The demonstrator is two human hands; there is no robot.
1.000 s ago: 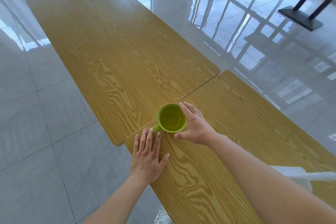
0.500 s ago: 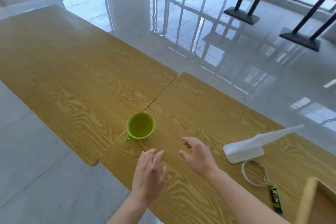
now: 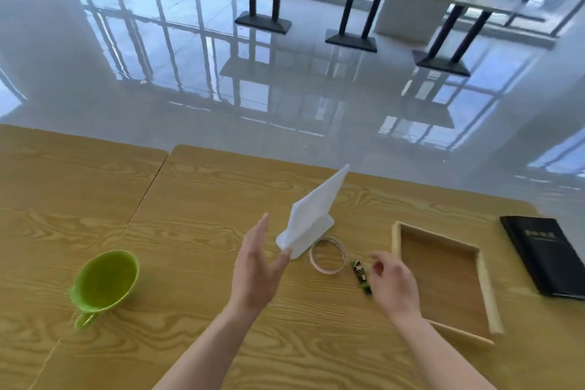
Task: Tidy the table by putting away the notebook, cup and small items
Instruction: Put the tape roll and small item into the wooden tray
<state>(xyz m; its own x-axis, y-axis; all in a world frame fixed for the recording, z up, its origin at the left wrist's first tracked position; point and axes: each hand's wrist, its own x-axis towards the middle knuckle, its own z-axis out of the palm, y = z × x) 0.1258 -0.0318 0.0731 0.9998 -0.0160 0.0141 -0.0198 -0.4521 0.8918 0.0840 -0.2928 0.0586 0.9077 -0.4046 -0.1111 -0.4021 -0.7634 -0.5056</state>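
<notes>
**Wooden tray empty, small items next**

Wood-grain table [image 3: 196,342] holds everything. My right hand [image 3: 394,282] hovers at lower centre with loosely curled fingers, grasping nothing, just beside the dark wrapped candy [image 3: 360,272]. My left hand [image 3: 256,269] is spread flat and free. I would pinch the candy by its middle, then lift the ring [image 3: 327,255] beside it.

Tray [image 3: 484,288], lower right, contains nothing. Green cup [image 3: 104,282], lower left, seems empty. Notebook [image 3: 544,253] lies at right edge.

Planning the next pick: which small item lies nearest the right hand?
The dark candy wrapper, just left of the right hand; the ring and white stand lie farther left.
</notes>
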